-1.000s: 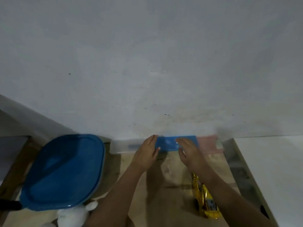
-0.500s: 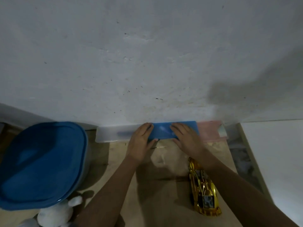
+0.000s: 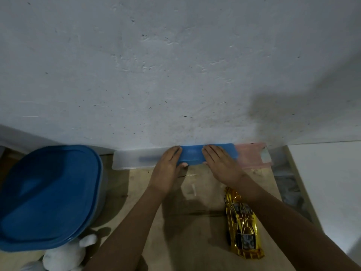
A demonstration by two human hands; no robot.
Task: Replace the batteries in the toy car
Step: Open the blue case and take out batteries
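A gold toy car [image 3: 242,225] lies on the wooden tabletop [image 3: 195,241], under my right forearm. Against the wall sits a flat blue plastic case [image 3: 192,154], between a clear case [image 3: 134,159] on its left and a pink case [image 3: 251,155] on its right. My left hand [image 3: 168,169] lies on the blue case's left end, fingers straight on top and thumb at its near edge. My right hand [image 3: 220,163] rests flat on the case's right part with straight fingers. No batteries are in sight.
A large container with a blue lid [image 3: 46,196] stands at the left. A white plush toy [image 3: 64,255] lies below it at the near edge. The grey wall [image 3: 175,65] rises right behind the cases. A white surface [image 3: 328,182] adjoins the table on the right.
The view has tilted down and the car shows in full. Both hands stay on the blue case at the wall.
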